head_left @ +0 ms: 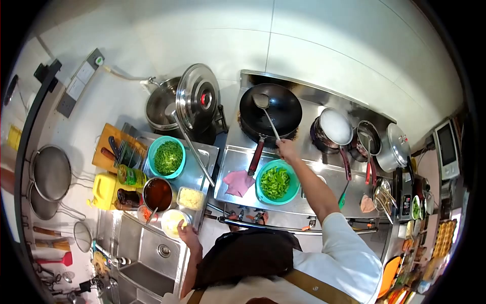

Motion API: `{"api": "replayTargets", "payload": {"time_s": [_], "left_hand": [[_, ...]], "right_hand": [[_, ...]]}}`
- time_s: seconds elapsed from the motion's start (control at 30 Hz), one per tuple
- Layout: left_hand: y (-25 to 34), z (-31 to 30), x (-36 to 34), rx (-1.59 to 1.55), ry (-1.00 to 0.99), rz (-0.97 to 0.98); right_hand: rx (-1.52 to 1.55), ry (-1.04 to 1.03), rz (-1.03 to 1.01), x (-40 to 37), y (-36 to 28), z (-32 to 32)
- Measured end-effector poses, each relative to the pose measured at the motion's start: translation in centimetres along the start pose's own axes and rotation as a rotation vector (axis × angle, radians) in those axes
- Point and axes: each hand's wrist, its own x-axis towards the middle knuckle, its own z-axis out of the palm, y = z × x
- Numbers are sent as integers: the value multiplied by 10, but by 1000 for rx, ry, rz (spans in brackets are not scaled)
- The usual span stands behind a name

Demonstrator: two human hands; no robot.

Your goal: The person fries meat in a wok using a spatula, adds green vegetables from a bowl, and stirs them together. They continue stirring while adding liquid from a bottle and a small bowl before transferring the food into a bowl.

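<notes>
My right hand [288,150] is closed around the handle end of a metal spatula [270,120], whose blade rests in the black wok [283,109]. My left hand [188,235] is at the right edge of a white bowl [173,223] with pale yellow contents, its fingers bent at the rim; whether they grip it is unclear. Below the wok, a teal bowl [278,198] holds chopped green vegetables, beside a pink cloth [238,183]. Another teal bowl [167,175] of cut greens stands near a pot of dark red sauce [157,192] and a container of minced pale food [191,198].
A steaming pot [335,126], a smaller pan [368,137] and a lidded pot [395,147] stand right of the wok. Upper left is a large pot [162,104] with a tilted lid [198,96]. The sink [147,263] lies lower left, below a yellow jug [105,190].
</notes>
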Motion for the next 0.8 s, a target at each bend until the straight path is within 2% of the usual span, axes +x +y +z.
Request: {"api": "replayTargets", "payload": {"time_s": [0.07,0.1,0.17,0.23,0.33,0.43,0.57,0.63,0.7,0.8], "left_hand": [[2,19,-4,70,-101,-107],[3,27,-6,140,-213,-48],[10,44,-9,189,-303,-84],[10,52,-7,160,-370,-119],[13,63,-4,254,-480,-74],[11,63,2,315,-555,-32],[0,62,13,368,-617,-6],[-4,59,16,353,-689,-11],[0,59,11,392,-687,3],[4,59,6,443,-716,-20]], "right_hand": [[203,29,60,-6,-14,18],[337,29,81,-7,-13,26],[354,119,46,-6,-7,41],[562,143,121,-29,-16,50],[547,140,129,-72,-29,55],[697,112,258,-122,-64,37],[292,-70,271,-100,-71,-52],[-137,-120,148,-91,-90,-94],[-382,-197,168,-82,-111,-124],[-441,-239,229,-72,-121,-136]]}}
